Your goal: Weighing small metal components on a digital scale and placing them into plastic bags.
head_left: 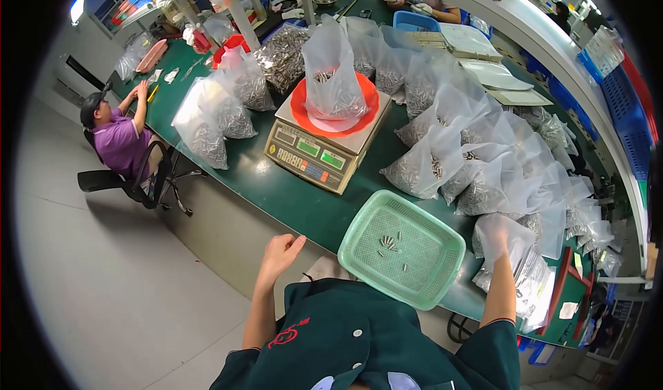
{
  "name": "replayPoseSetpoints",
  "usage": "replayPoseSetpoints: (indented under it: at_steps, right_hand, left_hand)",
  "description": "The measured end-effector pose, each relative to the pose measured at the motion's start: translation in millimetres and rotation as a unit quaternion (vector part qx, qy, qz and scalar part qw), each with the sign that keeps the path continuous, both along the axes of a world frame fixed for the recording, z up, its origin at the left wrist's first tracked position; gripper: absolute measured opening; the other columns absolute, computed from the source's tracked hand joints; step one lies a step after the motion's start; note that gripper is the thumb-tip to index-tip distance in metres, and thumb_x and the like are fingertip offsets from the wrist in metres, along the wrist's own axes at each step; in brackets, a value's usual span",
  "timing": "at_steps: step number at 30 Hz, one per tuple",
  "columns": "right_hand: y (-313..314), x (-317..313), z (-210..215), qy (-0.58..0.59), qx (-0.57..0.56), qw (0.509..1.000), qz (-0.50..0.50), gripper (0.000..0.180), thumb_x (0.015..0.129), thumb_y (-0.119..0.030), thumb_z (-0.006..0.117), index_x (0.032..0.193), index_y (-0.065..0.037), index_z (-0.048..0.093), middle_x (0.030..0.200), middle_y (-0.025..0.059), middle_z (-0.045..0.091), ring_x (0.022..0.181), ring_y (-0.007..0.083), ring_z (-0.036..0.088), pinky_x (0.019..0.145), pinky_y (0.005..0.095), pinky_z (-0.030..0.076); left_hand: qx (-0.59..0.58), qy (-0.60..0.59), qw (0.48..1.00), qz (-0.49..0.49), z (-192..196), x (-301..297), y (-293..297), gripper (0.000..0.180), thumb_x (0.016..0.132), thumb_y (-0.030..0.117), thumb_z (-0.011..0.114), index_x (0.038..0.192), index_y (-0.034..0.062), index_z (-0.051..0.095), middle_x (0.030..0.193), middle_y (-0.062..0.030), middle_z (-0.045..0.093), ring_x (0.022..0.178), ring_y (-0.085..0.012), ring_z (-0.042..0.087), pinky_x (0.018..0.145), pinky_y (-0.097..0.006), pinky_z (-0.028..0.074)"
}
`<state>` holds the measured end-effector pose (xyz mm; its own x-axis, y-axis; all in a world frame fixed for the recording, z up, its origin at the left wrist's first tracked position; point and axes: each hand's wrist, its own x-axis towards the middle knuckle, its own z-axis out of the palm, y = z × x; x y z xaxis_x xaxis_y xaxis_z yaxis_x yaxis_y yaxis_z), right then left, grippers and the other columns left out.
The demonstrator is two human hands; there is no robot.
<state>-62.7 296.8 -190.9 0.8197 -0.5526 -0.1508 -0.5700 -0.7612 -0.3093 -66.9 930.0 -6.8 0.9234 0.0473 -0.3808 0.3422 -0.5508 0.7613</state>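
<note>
Clear plastic bag (498, 241), empty or nearly so and standing open-mouthed at the near right edge of the green surface (290, 203): the right hand (498, 246) is pushed inside it, so the grip shows only dimly through the film and it cannot be told whether the fingers are spread or pressed together. Just right of and below this grip lies a flat stack of further clear bags (535, 286), with a small white label (568, 310) and a small yellow tag (577, 261) beyond it at the surface's corner. Immediately left of the grip sits a pale green mesh basket (414, 279), square with rounded corners, holding a few small metal cylinders (388, 244) loose on its floor. Beyond the grip, away from the person, filled clear bags of the same metal parts (442, 162) are heaped in a long bank. Farther left of that bank a beige counting scale (324, 145) with green displays carries an orange round dish (334, 107), in which one open, part-filled bag (333, 79) stands upright. The left hand (278, 252) hangs off the near edge of the surface, well apart from the basket; its grip is loosely curled, half open, holding and touching nothing. A seated person in a purple shirt (119, 141) works at the far left end.
</note>
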Motion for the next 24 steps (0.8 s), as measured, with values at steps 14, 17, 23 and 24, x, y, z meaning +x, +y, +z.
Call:
replayPoseSetpoints:
  at_steps: [14, 17, 23, 24]
  right_hand:
    - [-1, -28, 54, -0.214, 0.516, 0.797, -0.230, 0.019, 0.086, -0.023, 0.046, 0.092, -0.006, 0.053, 0.069, 0.0087, 0.051, 0.054, 0.0217, 0.051, 0.039, 0.0308, 0.039]
    - [27, -47, 99, -0.252, 0.565, 0.692, -0.372, 0.014, 0.086, -0.022, 0.045, 0.086, -0.008, 0.047, 0.062, 0.0056, 0.043, 0.045, 0.0169, 0.044, 0.031, 0.0242, 0.028]
    - [68, -48, 145, -0.257, 0.648, 0.644, -0.316, 0.018, 0.085, -0.022, 0.053, 0.080, -0.007, 0.045, 0.061, 0.0064, 0.047, 0.045, 0.0139, 0.042, 0.031, 0.0213, 0.026]
    - [68, -52, 147, -0.255, 0.666, 0.636, -0.296, 0.016, 0.086, -0.022, 0.052, 0.086, -0.007, 0.048, 0.068, 0.0066, 0.052, 0.045, 0.0120, 0.041, 0.031, 0.0200, 0.025]
  left_hand:
    - [-0.005, -0.019, 0.999, -0.045, -5, 5, -11, 0.040, 0.081, 0.028, 0.058, 0.057, -0.0021, 0.045, 0.045, -0.0048, 0.039, 0.043, -0.0114, 0.035, 0.041, -0.031, 0.030]
    - [-0.019, -0.037, 0.995, -0.086, -15, 14, -17, 0.040, 0.080, 0.028, 0.058, 0.058, -0.0020, 0.045, 0.046, -0.0054, 0.040, 0.044, -0.0110, 0.035, 0.041, -0.031, 0.030]
    - [-0.053, -0.014, 0.990, -0.128, -28, 27, -14, 0.036, 0.082, 0.022, 0.059, 0.059, -0.0009, 0.043, 0.047, -0.0010, 0.038, 0.044, -0.0062, 0.034, 0.039, -0.027, 0.028]
    - [-0.048, -0.006, 0.991, -0.123, -29, 30, -16, 0.036, 0.082, 0.022, 0.059, 0.059, -0.0004, 0.043, 0.046, -0.0002, 0.038, 0.043, -0.0054, 0.034, 0.038, -0.026, 0.028]
